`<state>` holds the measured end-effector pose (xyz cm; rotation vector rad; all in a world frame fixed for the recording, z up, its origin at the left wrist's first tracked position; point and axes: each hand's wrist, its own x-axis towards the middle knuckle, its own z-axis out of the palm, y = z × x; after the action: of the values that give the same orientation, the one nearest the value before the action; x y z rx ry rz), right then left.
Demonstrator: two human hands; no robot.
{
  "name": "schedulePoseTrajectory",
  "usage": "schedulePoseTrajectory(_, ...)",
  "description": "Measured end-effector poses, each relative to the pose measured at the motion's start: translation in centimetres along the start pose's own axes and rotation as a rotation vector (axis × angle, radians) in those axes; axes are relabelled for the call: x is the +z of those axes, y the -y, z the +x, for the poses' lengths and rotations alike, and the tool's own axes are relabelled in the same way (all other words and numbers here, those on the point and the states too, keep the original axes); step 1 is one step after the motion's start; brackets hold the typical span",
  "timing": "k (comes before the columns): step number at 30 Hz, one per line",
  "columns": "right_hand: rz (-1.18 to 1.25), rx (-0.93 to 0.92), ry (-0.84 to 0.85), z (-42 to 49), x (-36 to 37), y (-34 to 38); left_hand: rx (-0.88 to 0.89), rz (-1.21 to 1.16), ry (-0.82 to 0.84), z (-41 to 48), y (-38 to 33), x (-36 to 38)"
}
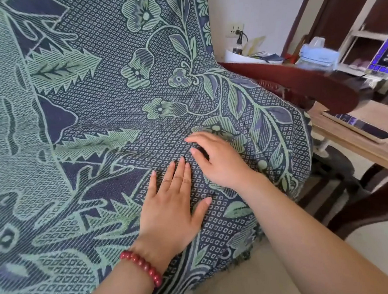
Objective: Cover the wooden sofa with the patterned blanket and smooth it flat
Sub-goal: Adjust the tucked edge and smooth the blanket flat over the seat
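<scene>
A light wooden table [384,112] is seen, with a flat dark-screened device [366,128] laid on its top. Beyond the table, a blurred clear container with a blue lid [319,56] is seen, backed by a white shelf unit [361,43]. Farther beyond the table, a wall socket [236,29] is mounted above a small dark bottle [237,48] and loose papers [256,52].

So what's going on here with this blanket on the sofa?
A person is covering the wooden sofa with the patterned blanket. The blanket already drapes the back and seat, and the sofa's bare wood shows only at the right. Both hands are on the cloth. The left hand, with a red bead bracelet at its wrist, lies flat with straight fingers. The right hand rests just beyond it, fingers slightly bent.
</scene>
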<state>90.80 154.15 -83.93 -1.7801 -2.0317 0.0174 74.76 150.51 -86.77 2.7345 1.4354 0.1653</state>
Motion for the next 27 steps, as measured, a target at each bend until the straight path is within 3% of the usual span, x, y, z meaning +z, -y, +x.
schedulePoseTrajectory(5,-0.186,0.111,0.169,-0.4,0.1,-5.8,-0.046,0.030,-0.029,-0.3,1.0,-0.1)
schedulePoseTrajectory(12,-0.024,0.211,0.100,1.2,-0.7,-5.9,-0.018,-0.028,0.035,-0.8,0.8,-0.4)
schedulePoseTrajectory(17,-0.026,0.107,0.192,6.9,-0.5,-5.2,-0.060,-0.123,-0.168,0.4,2.6,-1.5)
schedulePoseTrajectory(24,0.109,0.260,0.196,8.9,0.2,-10.9,-0.142,-0.161,-0.028,2.4,3.3,-0.5)
schedulePoseTrajectory(27,0.183,0.300,0.222,8.8,0.7,-11.7,-0.121,-0.153,-0.046,2.8,3.3,1.5)
